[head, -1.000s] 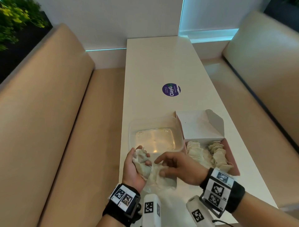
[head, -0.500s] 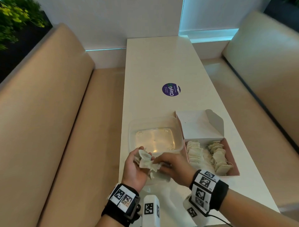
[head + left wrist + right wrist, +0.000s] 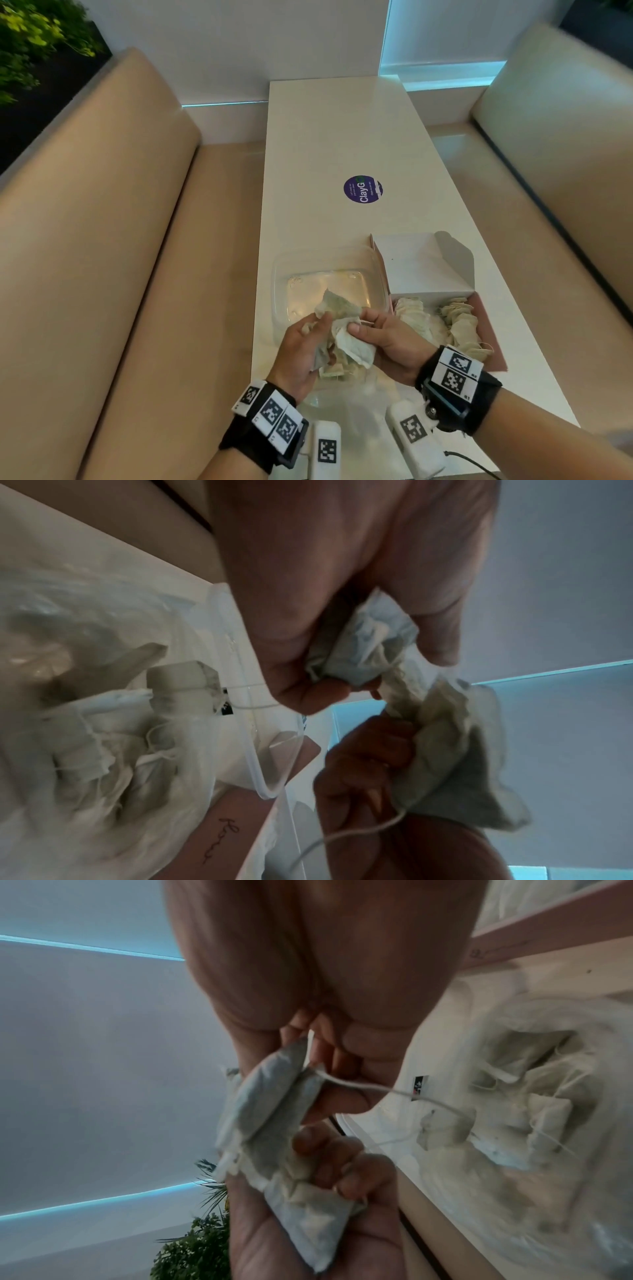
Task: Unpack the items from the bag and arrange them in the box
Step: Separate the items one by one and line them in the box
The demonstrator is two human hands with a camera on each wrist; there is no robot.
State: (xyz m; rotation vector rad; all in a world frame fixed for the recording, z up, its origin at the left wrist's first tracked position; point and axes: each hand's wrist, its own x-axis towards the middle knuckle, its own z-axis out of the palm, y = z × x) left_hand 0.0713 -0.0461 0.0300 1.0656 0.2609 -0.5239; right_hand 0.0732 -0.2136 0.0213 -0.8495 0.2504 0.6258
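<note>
I see both hands, left (image 3: 301, 356) and right (image 3: 390, 342), curled round a clump of tea bags (image 3: 342, 329) above the table's (image 3: 342, 137) near edge; the bag (image 3: 346, 411) (clear plastic) lies beneath. The box (image 3: 493, 346) sits just right, holding more.

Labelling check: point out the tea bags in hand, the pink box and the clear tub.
tea bags (image 3: 342, 325): head view, on the crumpled bunch between both hands.
pink box (image 3: 493, 363): head view, on its near right wall.
clear tub (image 3: 279, 274): head view, on its left rim.

Head view looks down and forward along the surface (image 3: 342, 137) from above. Both wrist views sit close under the palms, facing the fingers (image 3: 298, 696); all share the held tea bags (image 3: 342, 329).
</note>
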